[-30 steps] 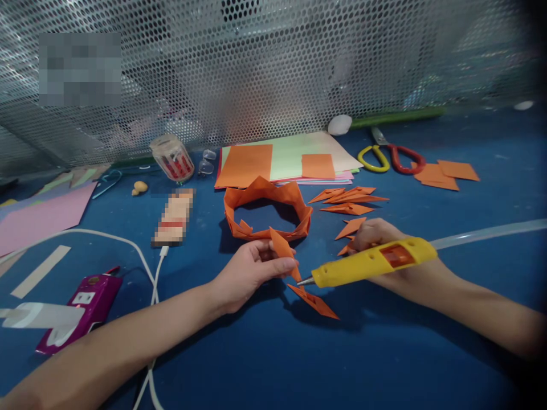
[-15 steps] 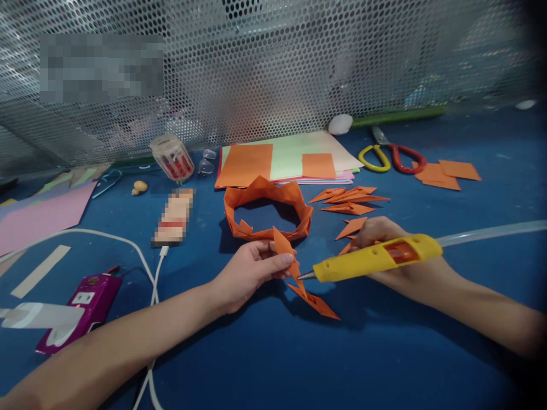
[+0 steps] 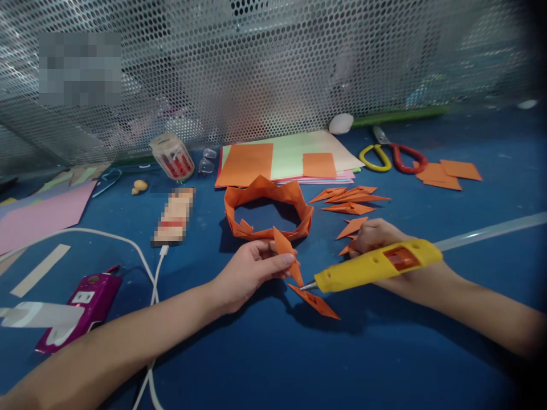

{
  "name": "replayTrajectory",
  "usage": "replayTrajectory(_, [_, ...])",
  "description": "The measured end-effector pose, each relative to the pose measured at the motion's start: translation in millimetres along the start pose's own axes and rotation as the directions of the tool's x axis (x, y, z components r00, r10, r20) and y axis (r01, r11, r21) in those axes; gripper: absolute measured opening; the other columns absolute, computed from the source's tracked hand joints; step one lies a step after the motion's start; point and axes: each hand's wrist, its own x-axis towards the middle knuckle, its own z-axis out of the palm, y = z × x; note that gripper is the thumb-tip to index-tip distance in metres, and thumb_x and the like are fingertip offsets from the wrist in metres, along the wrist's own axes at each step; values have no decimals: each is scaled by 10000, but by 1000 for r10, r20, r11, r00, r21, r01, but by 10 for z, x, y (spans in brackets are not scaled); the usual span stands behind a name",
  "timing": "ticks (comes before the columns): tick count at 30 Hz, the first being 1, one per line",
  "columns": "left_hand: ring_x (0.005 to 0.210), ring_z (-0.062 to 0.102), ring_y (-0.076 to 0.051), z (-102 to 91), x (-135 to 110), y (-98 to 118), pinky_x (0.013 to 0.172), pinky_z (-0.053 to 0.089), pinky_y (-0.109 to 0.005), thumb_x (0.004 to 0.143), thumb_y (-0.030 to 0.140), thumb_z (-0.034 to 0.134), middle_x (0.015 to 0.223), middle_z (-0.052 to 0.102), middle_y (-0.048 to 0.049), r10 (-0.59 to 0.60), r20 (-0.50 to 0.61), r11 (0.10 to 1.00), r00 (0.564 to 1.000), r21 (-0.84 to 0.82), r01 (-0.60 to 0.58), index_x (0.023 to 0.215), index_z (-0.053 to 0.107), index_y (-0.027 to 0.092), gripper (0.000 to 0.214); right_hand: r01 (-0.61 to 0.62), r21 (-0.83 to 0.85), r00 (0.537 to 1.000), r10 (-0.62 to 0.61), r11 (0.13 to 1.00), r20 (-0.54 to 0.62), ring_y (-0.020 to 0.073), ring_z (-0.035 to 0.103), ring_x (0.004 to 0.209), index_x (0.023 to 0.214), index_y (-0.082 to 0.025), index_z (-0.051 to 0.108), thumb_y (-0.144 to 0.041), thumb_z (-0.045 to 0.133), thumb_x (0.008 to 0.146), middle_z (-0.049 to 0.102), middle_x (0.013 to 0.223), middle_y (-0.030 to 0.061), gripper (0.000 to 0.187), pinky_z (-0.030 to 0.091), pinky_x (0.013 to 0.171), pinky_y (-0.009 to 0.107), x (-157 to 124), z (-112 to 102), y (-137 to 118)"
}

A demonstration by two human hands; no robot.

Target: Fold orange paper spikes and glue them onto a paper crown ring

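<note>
Between thumb and fingers, my left hand (image 3: 260,265) pinches a folded orange paper piece (image 3: 282,244), its lower tip pointing down. My right hand (image 3: 384,245) is closed round a yellow hot glue gun (image 3: 370,269), whose clear glue stick (image 3: 491,234) runs out to the right. The gun's metal nozzle is at the lower tip of the held piece; whether it touches cannot be made out. Just below lies another folded orange piece (image 3: 318,304) on the blue table. An orange folded paper ring (image 3: 269,196) stands just beyond my left hand.
Several folded orange pieces (image 3: 352,195) lie beyond my right hand. Behind are stacked coloured sheets (image 3: 294,145), scissors (image 3: 410,158) and orange squares (image 3: 461,169). On the left are a purple power strip (image 3: 92,299), white cables (image 3: 149,273), a phone (image 3: 174,217) and a jar (image 3: 173,158).
The glue gun's nozzle has moved slightly down along the held paper to its lower tip, with my right hand. My left hand has stayed in place.
</note>
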Motion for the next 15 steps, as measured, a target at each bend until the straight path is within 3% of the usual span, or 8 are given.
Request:
replayTrajectory(10, [648, 604, -98, 13, -13, 1, 690, 499, -252, 529, 474, 1078, 718, 705, 10, 4, 7, 1000, 1000, 12, -4, 795, 781, 144, 518, 49, -22, 999, -49, 999, 0, 269, 649, 820, 837, -297, 635, -550, 707, 898, 636, 813, 51, 270, 620, 788, 418, 27, -40, 59])
replayTrajectory(15, [627, 603, -84, 10, -4, 4, 687, 500, -246, 523, 487, 1078, 733, 704, 15, -7, -6, 1000, 1000, 6, 7, 804, 777, 139, 539, 109, -35, 994, -110, 993, -22, 268, 640, 803, 810, -302, 621, -505, 716, 895, 598, 722, 29, 241, 623, 779, 410, -5, 3, 71])
